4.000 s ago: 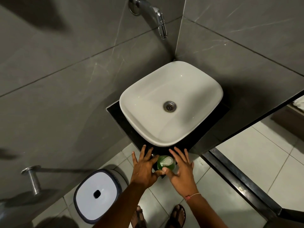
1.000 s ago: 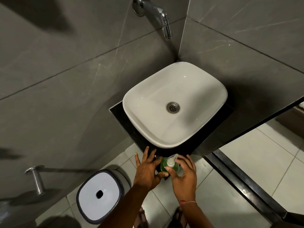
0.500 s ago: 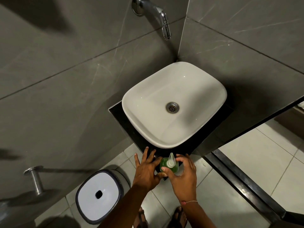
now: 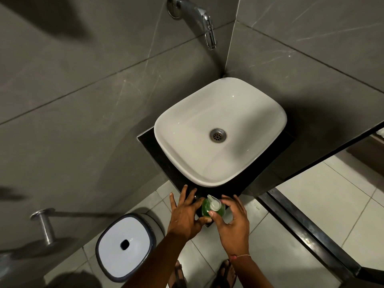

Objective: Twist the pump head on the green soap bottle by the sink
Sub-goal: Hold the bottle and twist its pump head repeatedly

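Observation:
A green soap bottle [image 4: 206,209] stands on the near corner of the black counter [image 4: 154,148], just in front of the white sink [image 4: 187,163]. Its pale pump head [image 4: 214,203] points its nozzle up and to the left. My left hand [image 4: 186,213] rests flat against the bottle's left side, thumb under it. My right hand [image 4: 232,220] curls around the right side, thumb tip touching the pump head's near edge and fingers arched over the far side.
A chrome tap [image 4: 204,23] juts from the grey wall above the sink. A white-lidded bin [image 4: 125,245] stands on the floor at the lower left, with a metal wall peg [image 4: 44,224] beside it. My sandalled feet [image 4: 225,273] show below.
The pump nozzle has swung counter-clockwise, from up-right one second ago to up-left now. My right hand's fingers shifted around the head. Four seconds ago both hands lay flat beside the bottle.

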`<state>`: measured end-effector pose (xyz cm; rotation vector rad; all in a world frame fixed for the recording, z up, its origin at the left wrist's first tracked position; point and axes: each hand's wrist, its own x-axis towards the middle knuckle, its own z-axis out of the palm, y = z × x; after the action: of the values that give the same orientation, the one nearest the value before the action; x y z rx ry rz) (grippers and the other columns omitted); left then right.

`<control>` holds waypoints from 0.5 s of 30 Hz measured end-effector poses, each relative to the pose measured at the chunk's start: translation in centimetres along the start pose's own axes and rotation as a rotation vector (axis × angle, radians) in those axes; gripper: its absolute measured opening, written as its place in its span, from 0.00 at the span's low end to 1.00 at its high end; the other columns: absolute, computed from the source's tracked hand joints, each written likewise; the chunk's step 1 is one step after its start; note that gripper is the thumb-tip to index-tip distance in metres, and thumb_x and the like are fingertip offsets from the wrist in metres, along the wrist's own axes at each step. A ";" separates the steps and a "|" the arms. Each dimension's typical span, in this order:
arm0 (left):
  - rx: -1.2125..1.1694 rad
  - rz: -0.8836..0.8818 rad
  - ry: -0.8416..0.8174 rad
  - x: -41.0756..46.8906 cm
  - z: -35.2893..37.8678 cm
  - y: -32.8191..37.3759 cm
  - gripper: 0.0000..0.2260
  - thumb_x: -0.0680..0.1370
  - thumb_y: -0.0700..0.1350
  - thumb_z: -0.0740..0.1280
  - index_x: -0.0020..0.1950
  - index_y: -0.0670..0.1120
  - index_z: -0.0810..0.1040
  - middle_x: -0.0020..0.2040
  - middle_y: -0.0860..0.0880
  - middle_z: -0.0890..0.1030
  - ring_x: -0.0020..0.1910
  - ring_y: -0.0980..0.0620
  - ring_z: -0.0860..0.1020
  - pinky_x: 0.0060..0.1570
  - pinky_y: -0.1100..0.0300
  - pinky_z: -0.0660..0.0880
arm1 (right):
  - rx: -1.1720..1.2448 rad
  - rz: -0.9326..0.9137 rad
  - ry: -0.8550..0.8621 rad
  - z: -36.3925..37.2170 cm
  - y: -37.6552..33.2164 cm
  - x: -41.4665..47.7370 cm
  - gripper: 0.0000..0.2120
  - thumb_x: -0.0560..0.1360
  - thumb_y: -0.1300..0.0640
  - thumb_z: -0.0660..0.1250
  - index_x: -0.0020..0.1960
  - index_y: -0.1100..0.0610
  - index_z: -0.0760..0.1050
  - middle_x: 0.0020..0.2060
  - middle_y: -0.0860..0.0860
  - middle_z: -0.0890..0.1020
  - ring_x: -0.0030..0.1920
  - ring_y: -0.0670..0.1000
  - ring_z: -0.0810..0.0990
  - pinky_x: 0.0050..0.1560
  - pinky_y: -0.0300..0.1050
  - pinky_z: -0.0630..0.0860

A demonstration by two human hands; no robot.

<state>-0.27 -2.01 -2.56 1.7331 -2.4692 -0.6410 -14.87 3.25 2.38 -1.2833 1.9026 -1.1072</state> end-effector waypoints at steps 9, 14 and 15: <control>0.012 -0.006 0.008 0.0 0.0 0.1 0.28 0.72 0.66 0.64 0.69 0.56 0.69 0.77 0.51 0.57 0.75 0.50 0.37 0.68 0.38 0.29 | 0.010 0.016 -0.067 -0.3 0.1 0.0 0.25 0.67 0.52 0.74 0.60 0.36 0.71 0.62 0.32 0.70 0.70 0.46 0.64 0.69 0.60 0.64; -0.001 -0.004 0.011 -0.1 -0.1 0.2 0.29 0.72 0.67 0.63 0.69 0.56 0.68 0.77 0.50 0.57 0.76 0.49 0.38 0.68 0.38 0.29 | 0.041 0.036 -0.013 0.3 -0.2 0.1 0.21 0.67 0.54 0.76 0.52 0.35 0.72 0.58 0.35 0.75 0.67 0.48 0.67 0.66 0.60 0.68; -0.003 -0.003 0.014 -0.1 -0.2 0.2 0.30 0.71 0.68 0.63 0.70 0.56 0.68 0.77 0.50 0.58 0.76 0.49 0.39 0.68 0.38 0.29 | 0.053 0.039 -0.014 0.4 0.0 0.3 0.20 0.67 0.56 0.75 0.52 0.37 0.73 0.58 0.35 0.76 0.67 0.48 0.68 0.65 0.60 0.69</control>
<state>-0.34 -1.95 -2.34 1.7345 -2.4556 -0.6304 -14.65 2.88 2.24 -1.2176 1.8677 -1.1185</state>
